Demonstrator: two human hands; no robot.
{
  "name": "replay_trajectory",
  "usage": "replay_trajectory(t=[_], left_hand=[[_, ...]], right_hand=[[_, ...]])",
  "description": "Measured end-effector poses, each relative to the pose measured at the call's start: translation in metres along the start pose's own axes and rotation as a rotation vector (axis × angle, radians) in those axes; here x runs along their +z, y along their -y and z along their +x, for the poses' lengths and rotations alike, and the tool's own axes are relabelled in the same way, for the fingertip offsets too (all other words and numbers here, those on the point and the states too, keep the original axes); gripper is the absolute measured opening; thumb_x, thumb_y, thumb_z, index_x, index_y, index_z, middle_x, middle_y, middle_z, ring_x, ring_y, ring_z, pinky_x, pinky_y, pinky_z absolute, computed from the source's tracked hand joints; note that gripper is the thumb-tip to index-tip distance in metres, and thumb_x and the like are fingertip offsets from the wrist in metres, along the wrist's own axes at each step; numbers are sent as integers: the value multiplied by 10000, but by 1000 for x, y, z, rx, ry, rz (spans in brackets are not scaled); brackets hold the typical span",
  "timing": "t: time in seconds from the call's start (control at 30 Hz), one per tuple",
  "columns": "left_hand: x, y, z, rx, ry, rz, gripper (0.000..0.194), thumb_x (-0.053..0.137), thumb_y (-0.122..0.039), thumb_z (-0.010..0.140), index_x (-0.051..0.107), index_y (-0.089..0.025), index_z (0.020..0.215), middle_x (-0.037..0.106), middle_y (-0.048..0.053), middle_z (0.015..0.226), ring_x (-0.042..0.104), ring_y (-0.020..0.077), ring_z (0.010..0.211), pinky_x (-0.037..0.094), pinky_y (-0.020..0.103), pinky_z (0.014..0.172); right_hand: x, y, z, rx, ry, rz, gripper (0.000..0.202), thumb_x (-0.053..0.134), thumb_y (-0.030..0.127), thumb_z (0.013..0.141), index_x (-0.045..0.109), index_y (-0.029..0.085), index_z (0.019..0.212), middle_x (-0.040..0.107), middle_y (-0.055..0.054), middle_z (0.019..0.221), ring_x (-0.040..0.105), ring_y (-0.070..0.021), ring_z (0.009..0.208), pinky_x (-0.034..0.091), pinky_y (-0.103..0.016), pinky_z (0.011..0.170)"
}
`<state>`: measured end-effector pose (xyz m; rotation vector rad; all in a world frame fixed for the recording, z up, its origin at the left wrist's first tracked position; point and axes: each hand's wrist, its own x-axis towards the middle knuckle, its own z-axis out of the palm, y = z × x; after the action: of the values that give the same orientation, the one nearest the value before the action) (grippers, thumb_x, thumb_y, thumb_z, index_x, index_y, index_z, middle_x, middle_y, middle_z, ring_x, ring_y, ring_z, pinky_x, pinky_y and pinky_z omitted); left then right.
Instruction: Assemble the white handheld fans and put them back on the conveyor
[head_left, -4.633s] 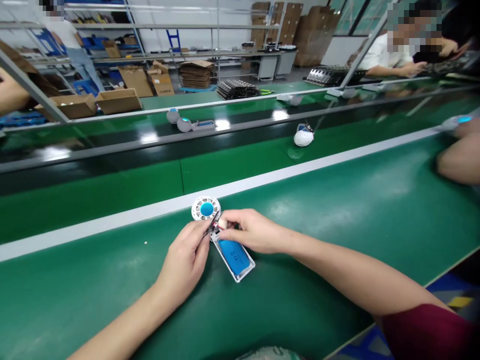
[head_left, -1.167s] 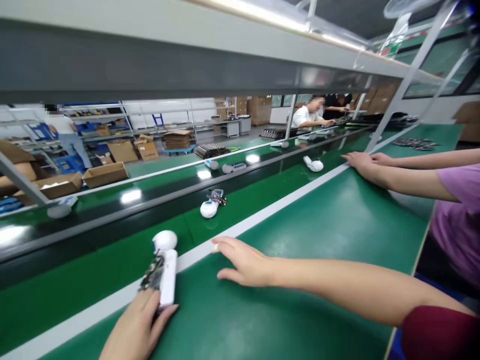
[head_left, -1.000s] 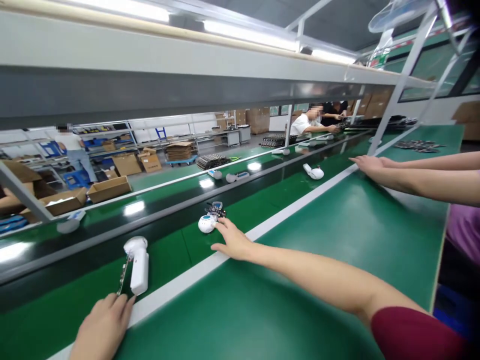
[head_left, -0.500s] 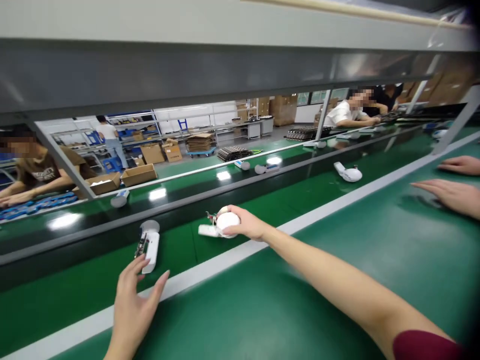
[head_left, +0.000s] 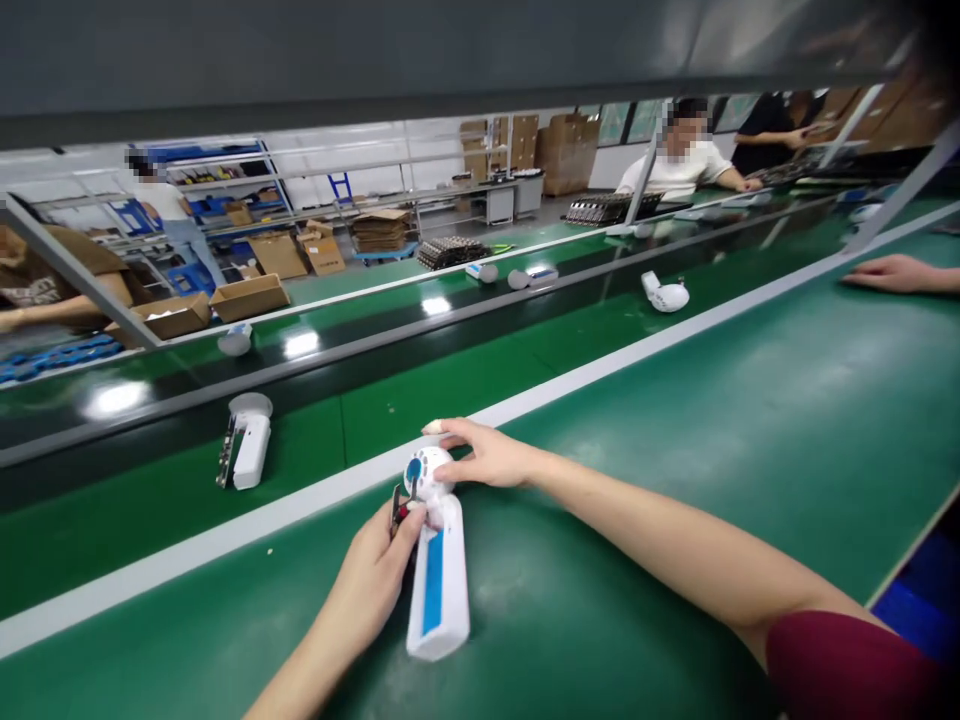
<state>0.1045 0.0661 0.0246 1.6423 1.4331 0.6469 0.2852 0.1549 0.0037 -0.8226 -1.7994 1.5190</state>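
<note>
A white handheld device (head_left: 450, 570) with a round head and a blue strip down its handle is over the near worktop, handle toward me. My right hand (head_left: 487, 455) holds its round head, thumb on the near side and fingers around the far edge. At the device's neck, my left hand (head_left: 382, 560) is closed on a small dark circuit board (head_left: 397, 508) that hangs out beside the handle. Part of that board is hidden by the fingers. Another white device (head_left: 253, 445) with its board exposed lies on the green conveyor belt to the left.
A further white device (head_left: 666, 292) lies on the belt to the right. A pale rail (head_left: 300, 517) separates belt and worktop (head_left: 637, 400). A co-worker's hand (head_left: 892, 272) rests at the right. Overhead runs a grey shelf (head_left: 450, 60). People work across the line.
My right hand has brought the white device from the belt over the rail to the worktop. The left hand has moved right and closed on its circuit board. My view has shifted.
</note>
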Motion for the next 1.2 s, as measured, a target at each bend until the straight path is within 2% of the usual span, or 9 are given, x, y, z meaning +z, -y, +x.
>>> replay_trajectory(t=[0.1, 0.2, 0.43, 0.57, 0.7, 0.83, 0.97, 1.07, 1.2], left_hand=[[1, -7, -2, -5, 111, -14, 361, 381, -463, 820, 533, -155, 931, 612, 44, 785, 564, 137, 627, 485, 277, 607], [4, -5, -5, 70, 123, 76, 318, 452, -394, 802, 515, -158, 1007, 626, 67, 894, 598, 156, 724, 500, 295, 667], [1, 29, -9, 429, -387, 475, 411, 451, -186, 813, 351, -211, 1210, 512, 114, 1179, 553, 198, 1029, 500, 353, 816], [-7, 37, -3, 777, -386, 641, 375, 398, -28, 793, 467, -241, 1093, 277, 100, 1368, 436, 215, 1170, 479, 358, 854], [-7, 28, -4, 673, -296, 809, 253, 464, -121, 789, 542, -204, 1015, 304, 122, 1348, 364, 275, 1216, 442, 429, 882], [1, 18, -9, 616, -384, 841, 206, 558, -269, 761, 571, -185, 949, 405, 134, 1277, 375, 297, 1196, 410, 466, 889], [5, 18, -8, 642, -458, 862, 172, 562, -225, 766, 583, -190, 933, 453, 123, 1231, 410, 283, 1161, 414, 446, 871], [5, 21, -7, 643, -430, 839, 119, 553, -206, 771, 603, -203, 879, 455, 101, 1226, 392, 284, 1168, 408, 457, 876], [6, 22, -6, 578, -401, 726, 90, 545, -214, 775, 616, -209, 831, 455, 85, 1210, 373, 265, 1159, 409, 462, 890]], right_hand=[[13, -5, -4, -21, -68, -128, 415, 588, 287, 754, 480, 168, 1137, 539, -90, 1115, 540, -191, 981, 424, -366, 863], [19, -9, -4, 19, -31, -61, 379, 590, 229, 746, 485, 139, 1099, 582, -86, 1033, 576, -174, 927, 468, -323, 803], [25, -4, -9, 56, -149, -238, 444, 607, 221, 724, 437, 169, 1132, 545, -86, 1103, 605, -119, 692, 498, -273, 643], [28, 0, -13, 40, -144, -261, 437, 573, 193, 745, 406, 161, 1148, 535, -92, 1122, 611, -118, 696, 495, -267, 633], [28, 3, -15, 7, -153, -287, 394, 545, 187, 759, 410, 153, 1128, 523, -99, 1126, 612, -125, 728, 489, -257, 618], [29, 4, -16, -19, -148, -323, 366, 532, 192, 768, 420, 152, 1114, 516, -97, 1115, 605, -120, 728, 487, -262, 629], [31, 4, -17, -15, -150, -335, 384, 534, 189, 767, 407, 153, 1128, 492, -99, 1108, 587, -117, 742, 488, -277, 655], [32, 14, -25, -99, -271, -469, 399, 562, 197, 753, 412, 145, 1120, 441, -109, 1122, 516, -165, 921, 466, -314, 747], [34, 35, -45, -219, -235, -704, 99, 519, 195, 802, 555, 158, 887, 468, -57, 925, 432, -174, 929, 406, -336, 824]])
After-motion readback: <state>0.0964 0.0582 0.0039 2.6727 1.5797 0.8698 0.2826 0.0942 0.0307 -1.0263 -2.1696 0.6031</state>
